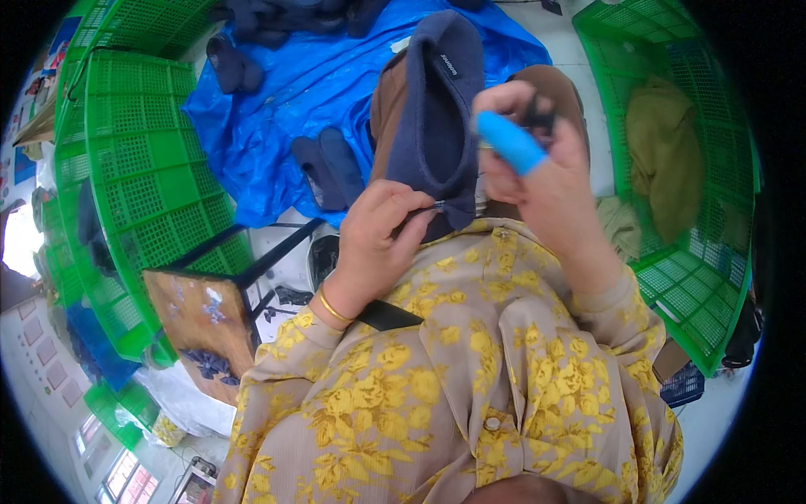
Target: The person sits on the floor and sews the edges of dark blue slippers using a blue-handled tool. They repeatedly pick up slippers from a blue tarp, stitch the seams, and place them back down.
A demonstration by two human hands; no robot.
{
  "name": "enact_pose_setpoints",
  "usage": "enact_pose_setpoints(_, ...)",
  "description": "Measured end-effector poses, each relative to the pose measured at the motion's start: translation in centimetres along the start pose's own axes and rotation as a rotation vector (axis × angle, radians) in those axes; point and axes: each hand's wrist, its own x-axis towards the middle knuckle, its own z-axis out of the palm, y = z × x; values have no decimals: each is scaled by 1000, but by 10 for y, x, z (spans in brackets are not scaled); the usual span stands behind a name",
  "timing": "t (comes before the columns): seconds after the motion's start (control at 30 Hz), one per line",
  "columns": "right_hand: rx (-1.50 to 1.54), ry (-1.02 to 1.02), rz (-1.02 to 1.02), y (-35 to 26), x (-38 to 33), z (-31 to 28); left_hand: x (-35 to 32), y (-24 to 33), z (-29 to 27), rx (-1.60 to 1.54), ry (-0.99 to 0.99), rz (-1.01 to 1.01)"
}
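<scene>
A dark navy felt slipper (pixel 460 63) lies across my lap, its toe pointing away from me and its opening facing up. My left hand (pixel 378 239), with a gold bangle at the wrist, pinches the slipper's heel edge between thumb and forefinger. To the right of the slipper, my right hand (pixel 541 168) is raised and closed around a small black tool (pixel 540 113). Motion smears that tool, so its exact kind does not show. A bright blue cover (pixel 510 143) wraps one finger of this hand.
A blue plastic sheet (pixel 277 118) spreads over the floor ahead, bearing a pair of navy slippers (pixel 329 168) and several more. Green crates (pixel 143 160) stand at the left; another green crate (pixel 701 302) at the right contains olive cloth (pixel 663 151). Dark scraps lie on a wooden stool (pixel 180 315).
</scene>
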Motion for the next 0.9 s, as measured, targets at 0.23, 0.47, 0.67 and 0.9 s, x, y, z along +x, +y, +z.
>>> enact_pose_setpoints(0.23, -769, 22, -281, 13, -22, -13, 7, 5, -4, -111, -41, -124)
enact_pose_setpoints(0.47, -1282, -136, -319, 44, -38, -21, 11, 4, -10, -98, -82, -100)
enact_pose_setpoints(0.67, -1337, -151, -317, 43, -37, -19, 10, 3, -9, -89, -84, -111)
enact_pose_setpoints(0.9, -1343, -156, -324, 42, -37, -18, 10, 4, -11, -86, -108, -156)
